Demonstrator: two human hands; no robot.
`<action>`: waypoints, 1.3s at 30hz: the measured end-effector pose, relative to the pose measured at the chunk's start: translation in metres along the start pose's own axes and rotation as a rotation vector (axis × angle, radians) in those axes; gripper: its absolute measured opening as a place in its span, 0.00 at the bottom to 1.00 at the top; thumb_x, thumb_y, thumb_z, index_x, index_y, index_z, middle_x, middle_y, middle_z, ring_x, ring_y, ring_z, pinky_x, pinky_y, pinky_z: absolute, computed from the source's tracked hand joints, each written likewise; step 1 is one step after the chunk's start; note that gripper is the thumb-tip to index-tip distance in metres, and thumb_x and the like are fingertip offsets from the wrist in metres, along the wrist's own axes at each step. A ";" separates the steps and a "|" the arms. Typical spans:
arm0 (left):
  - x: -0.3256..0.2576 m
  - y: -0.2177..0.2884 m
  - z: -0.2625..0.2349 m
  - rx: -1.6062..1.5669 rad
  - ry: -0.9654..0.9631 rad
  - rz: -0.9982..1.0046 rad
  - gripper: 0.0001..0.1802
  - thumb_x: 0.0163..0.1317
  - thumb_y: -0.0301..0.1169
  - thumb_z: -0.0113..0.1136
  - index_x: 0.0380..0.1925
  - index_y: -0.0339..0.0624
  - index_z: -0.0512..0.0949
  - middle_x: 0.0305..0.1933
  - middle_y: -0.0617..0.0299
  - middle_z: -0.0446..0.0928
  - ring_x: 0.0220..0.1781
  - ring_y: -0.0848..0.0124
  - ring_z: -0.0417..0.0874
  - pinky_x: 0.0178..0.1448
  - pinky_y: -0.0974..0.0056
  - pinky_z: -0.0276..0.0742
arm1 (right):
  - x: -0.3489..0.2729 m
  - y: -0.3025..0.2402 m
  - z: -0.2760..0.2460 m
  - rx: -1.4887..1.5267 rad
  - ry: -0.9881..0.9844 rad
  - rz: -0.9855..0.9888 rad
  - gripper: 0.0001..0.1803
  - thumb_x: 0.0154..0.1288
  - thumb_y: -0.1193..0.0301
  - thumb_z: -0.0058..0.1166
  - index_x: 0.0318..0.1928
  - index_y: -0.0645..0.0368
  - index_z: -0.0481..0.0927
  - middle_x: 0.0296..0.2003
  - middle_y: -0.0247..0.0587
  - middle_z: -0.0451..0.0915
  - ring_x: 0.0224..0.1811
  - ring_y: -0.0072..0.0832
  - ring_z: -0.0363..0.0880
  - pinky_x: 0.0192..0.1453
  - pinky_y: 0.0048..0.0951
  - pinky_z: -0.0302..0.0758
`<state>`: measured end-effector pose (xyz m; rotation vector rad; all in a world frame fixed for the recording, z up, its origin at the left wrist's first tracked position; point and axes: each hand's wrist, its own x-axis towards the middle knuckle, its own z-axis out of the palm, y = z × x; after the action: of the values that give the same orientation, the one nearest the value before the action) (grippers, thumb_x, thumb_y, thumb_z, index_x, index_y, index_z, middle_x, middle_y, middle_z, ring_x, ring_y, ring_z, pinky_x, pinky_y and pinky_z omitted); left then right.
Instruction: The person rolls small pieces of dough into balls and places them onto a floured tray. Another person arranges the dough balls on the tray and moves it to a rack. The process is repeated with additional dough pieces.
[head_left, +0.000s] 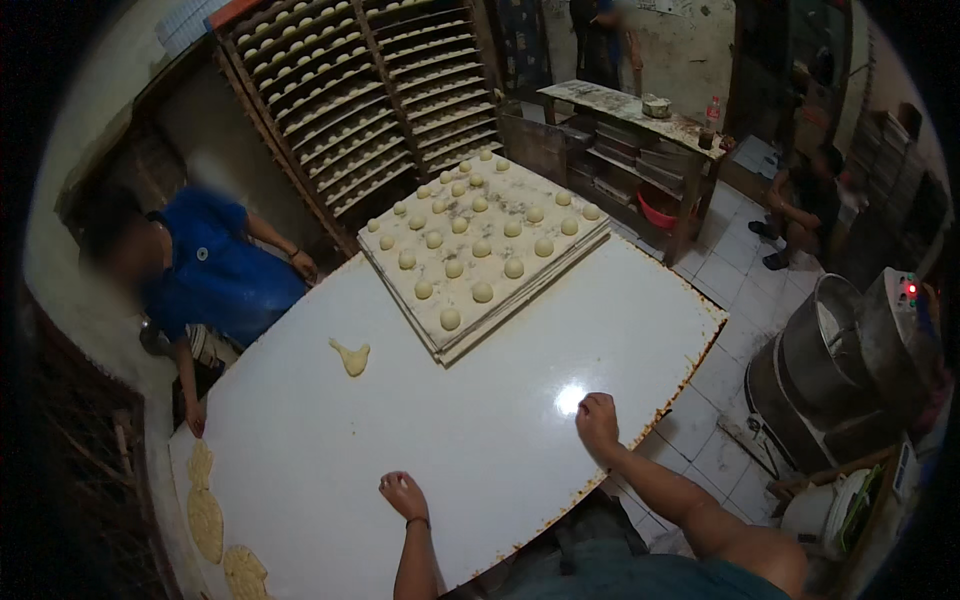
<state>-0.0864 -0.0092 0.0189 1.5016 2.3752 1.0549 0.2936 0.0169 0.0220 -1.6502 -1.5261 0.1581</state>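
My left hand (402, 495) rests low over the white table (480, 420), its fingers curled in. Further right, near the table's chipped edge, my right hand (600, 425) is also curled closed beside a bright patch of reflected light. Whatever either hand might hold is hidden under the fingers. A small piece of dough (350, 357) with a pulled-out tip lies ahead of my left hand. Beyond my hands, round dough balls (482, 292) sit in spaced rows on a floured board (470, 320), stacked on other boards.
Flattened dough pieces (206, 525) lie at the left edge, near a co-worker in a blue shirt (225, 265). A tall rack (350, 110) full of dough balls stands behind. At right are a metal mixer (820, 350), a side bench (630, 103) and a seated person (815, 205).
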 end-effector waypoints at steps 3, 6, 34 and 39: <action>-0.025 0.004 0.006 0.092 -0.114 0.072 0.03 0.58 0.21 0.55 0.27 0.31 0.74 0.38 0.48 0.75 0.46 0.53 0.72 0.50 0.54 0.71 | -0.033 -0.018 0.009 0.087 -0.125 -0.068 0.05 0.51 0.81 0.57 0.31 0.63 0.78 0.38 0.48 0.78 0.43 0.45 0.75 0.52 0.41 0.71; -0.049 -0.060 -0.005 0.133 -0.075 0.277 0.02 0.58 0.20 0.54 0.27 0.31 0.73 0.37 0.48 0.75 0.43 0.52 0.72 0.51 0.54 0.72 | -0.058 -0.012 -0.020 0.173 -0.092 -0.023 0.08 0.51 0.79 0.59 0.34 0.62 0.79 0.38 0.46 0.78 0.44 0.43 0.77 0.52 0.39 0.75; 0.064 0.095 0.056 -0.849 0.589 -0.750 0.18 0.68 0.33 0.53 0.54 0.36 0.67 0.52 0.54 0.70 0.49 0.65 0.74 0.55 0.61 0.76 | 0.631 0.148 0.097 0.455 -0.192 -0.093 0.25 0.60 0.68 0.59 0.58 0.61 0.74 0.55 0.47 0.76 0.56 0.36 0.75 0.63 0.34 0.69; 0.221 0.323 0.151 -0.689 -0.110 -0.364 0.16 0.65 0.23 0.55 0.53 0.34 0.71 0.56 0.55 0.72 0.56 0.69 0.75 0.60 0.65 0.74 | 0.676 0.171 0.178 -0.288 -0.683 -0.382 0.34 0.59 0.56 0.63 0.62 0.58 0.72 0.66 0.53 0.66 0.70 0.45 0.61 0.71 0.46 0.60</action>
<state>0.1128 0.3320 0.1606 0.8240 1.8153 1.4326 0.4790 0.7077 0.0989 -1.5584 -2.4501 0.3300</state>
